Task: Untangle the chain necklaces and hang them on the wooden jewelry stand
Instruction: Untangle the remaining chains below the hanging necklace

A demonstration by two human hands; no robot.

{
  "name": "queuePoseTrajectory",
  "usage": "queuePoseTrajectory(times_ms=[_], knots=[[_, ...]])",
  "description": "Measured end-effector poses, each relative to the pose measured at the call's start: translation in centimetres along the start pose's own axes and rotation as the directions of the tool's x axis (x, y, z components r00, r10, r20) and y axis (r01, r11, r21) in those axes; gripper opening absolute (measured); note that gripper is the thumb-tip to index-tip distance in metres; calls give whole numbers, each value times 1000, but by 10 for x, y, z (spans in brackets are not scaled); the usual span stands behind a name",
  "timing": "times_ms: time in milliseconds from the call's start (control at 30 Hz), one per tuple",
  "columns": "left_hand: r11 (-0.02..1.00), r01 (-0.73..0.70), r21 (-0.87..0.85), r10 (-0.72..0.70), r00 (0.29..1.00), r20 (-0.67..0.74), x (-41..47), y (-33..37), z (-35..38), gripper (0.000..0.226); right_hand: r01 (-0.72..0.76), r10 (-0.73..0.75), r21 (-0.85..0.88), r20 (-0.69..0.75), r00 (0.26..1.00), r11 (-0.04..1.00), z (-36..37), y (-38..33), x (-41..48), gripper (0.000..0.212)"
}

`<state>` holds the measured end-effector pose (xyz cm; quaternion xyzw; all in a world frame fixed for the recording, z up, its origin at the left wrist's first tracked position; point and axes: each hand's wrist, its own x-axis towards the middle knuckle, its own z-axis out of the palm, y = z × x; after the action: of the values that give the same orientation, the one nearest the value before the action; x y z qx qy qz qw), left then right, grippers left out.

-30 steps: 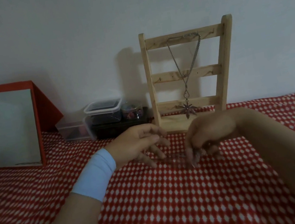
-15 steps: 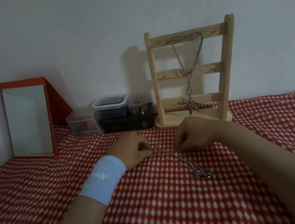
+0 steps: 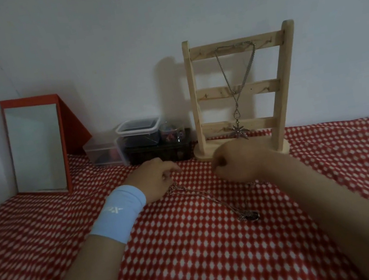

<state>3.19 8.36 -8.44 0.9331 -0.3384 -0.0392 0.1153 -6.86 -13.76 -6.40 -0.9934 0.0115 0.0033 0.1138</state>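
The cloth (image 3: 198,259) under my arms is matt woven fabric. The stand (image 3: 265,87) is bare pale wood, grainy. The chain (image 3: 213,198) and the hung necklace (image 3: 237,111) are dull-glinting metal; the tubs (image 3: 137,127), clear glossy plastic.

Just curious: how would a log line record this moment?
untangling | left hand: pinches chain necklace | right hand: curled, grip unclear | wooden stand: pendant necklace hung

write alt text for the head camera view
A person's left hand pinches a thin silver chain necklace trailing across a red-and-white checked cloth, the right hand curled close by. Behind stands a pale wooden ladder-shaped jewelry stand with a silver leaf-pendant necklace hanging from its top rail.
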Motion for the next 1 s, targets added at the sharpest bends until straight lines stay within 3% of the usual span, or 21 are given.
queuePoseTrajectory(times_ms=[67, 167, 267, 400, 500, 600, 633, 700, 733, 800, 867, 900, 1000], knots=[[999, -44, 29, 43, 998, 38, 3, -3, 2, 28, 60, -59, 130, -13, 998, 990, 19, -20, 0, 26], [997, -71, -32, 72, 997, 11, 5, -4, 1, 4, 115, -113, 78, -31, 993, 990, 35, -26, 1, 22], [981, -59, -187, 52, 998, -45, 6, 0, 2, 5, 53, -54, 64, 29, 998, 997, 26, -18, 2, 16], [827, -62, -559, 8, 995, -99, 12, 11, -3, 11, -117, 118, -26, 36, 992, 993, 17, -6, 4, 30], [675, -30, -737, -12, 999, -52, 20, 13, -7, 14, -158, 167, 208, -27, 986, 965, 12, 0, 5, 40], [413, 27, -910, -40, 999, 11, 27, 11, -6, 15, -183, 259, 592, -45, 965, 785, 11, -3, 6, 38], [342, 31, -939, -42, 999, 18, 29, 10, -5, 16, -190, 299, 721, -25, 954, 666, 11, -5, 6, 36], [267, 18, -964, -47, 999, 6, 31, 8, -3, 18, -154, 325, 950, 60, 944, 273, 9, -10, 6, 31], [292, 11, -956, -47, 999, -3, 31, 7, -2, 16, -118, 316, 990, 88, 945, 77, 10, -10, 7, 30], [540, 7, -842, -42, 999, -19, 31, 3, -4, 8, -77, 296, 989, 112, 949, -126, 11, -7, 9, 35], [795, -3, -606, -7, 1000, -15, 30, -2, -7, 12, -82, 295, 982, 130, 947, -169, 13, -3, 11, 37], [857, -5, -516, -3, 1000, -15, 30, -5, -10, 11, -97, 307, 983, 142, 941, -158, 14, 1, 12, 37], [874, 9, -486, -66, 993, -100, 31, -15, -16, 10, -130, 373, 990, 144, 916, -62, 17, 11, 16, 36]])
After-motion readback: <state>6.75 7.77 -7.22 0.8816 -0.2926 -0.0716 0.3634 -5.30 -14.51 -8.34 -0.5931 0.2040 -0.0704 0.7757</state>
